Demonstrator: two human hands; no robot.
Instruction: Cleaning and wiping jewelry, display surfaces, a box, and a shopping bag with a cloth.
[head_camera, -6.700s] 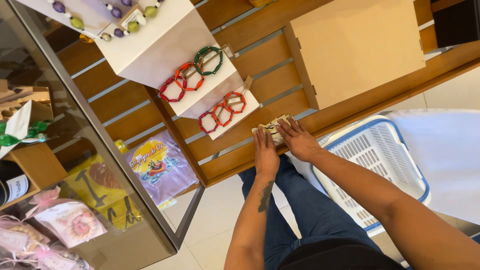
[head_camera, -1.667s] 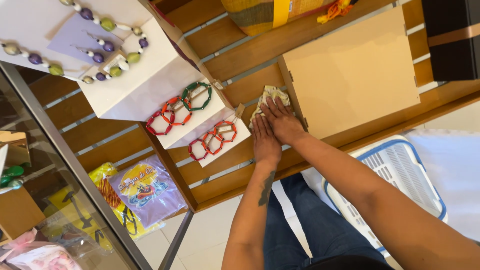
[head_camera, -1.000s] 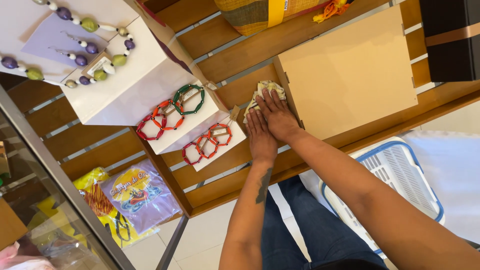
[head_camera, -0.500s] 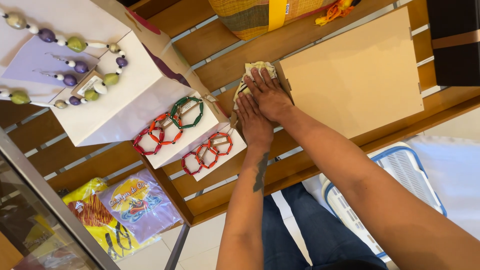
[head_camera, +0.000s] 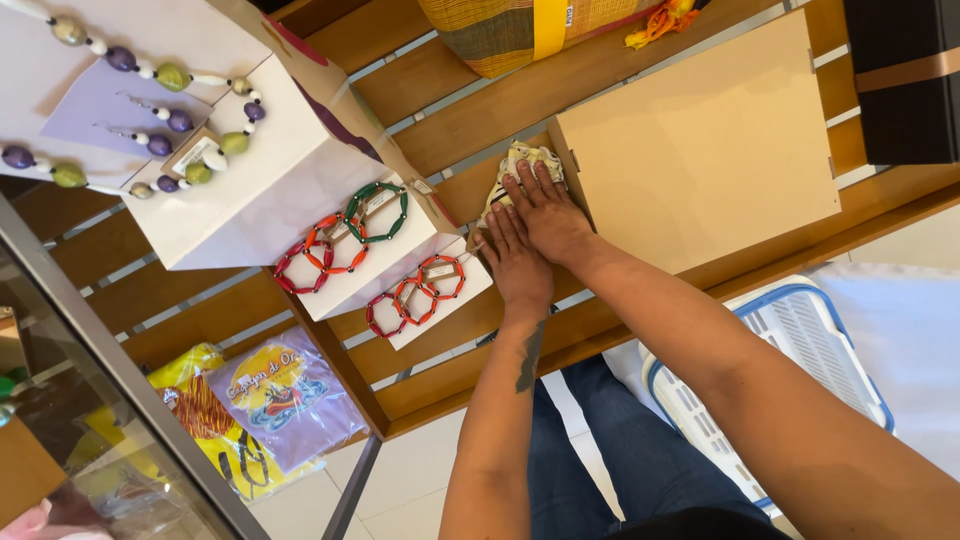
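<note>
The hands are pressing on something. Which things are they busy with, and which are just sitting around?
Busy with:
- left hand and right hand, laid flat, overlapping
- small cream woven bundle under the fingers

Just sitting around:
- tan box, right beside the bundle
- red and green bracelets on white cards
- bead necklace
- woven basket
- white and blue plastic basket

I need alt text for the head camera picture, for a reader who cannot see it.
Two bare hands, left hand and right hand, press flat on a small pale woven bundle on a wooden slatted table. A closed cardboard box lies beside it, and white boxes with red and green bracelets nearby.
</note>
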